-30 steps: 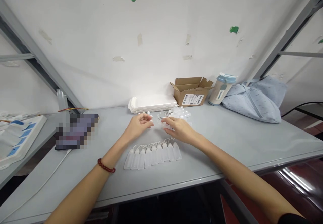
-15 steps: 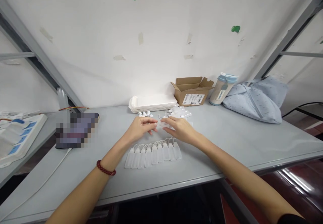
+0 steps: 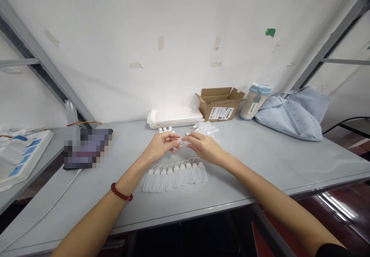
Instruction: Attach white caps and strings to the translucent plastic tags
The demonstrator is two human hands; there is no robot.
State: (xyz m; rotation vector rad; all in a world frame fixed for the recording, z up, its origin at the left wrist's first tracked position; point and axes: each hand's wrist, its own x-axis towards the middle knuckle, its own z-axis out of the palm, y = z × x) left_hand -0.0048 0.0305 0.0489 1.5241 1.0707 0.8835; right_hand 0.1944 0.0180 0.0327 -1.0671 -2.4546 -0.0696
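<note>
My left hand (image 3: 160, 146) and my right hand (image 3: 203, 147) meet fingertip to fingertip over the grey table (image 3: 260, 160), both pinched on one small translucent plastic bottle (image 3: 182, 141) between them. A row of several small translucent bottles (image 3: 175, 173) with looped caps lies flat just in front of my hands. Beyond them is a loose heap of more small bottles (image 3: 206, 128) and a few small white caps (image 3: 165, 130). A red bead bracelet is on my left wrist.
A stack of white flat trays (image 3: 174, 117) lies against the wall, next to an open cardboard box (image 3: 220, 103), a blue-lidded cup (image 3: 255, 101) and a pale blue bag (image 3: 291, 112). A blurred dark object (image 3: 86, 148) with a white cable sits at left.
My left hand has moved right from the white caps to meet my right hand at the small bottle. My right hand has stayed almost in place.
</note>
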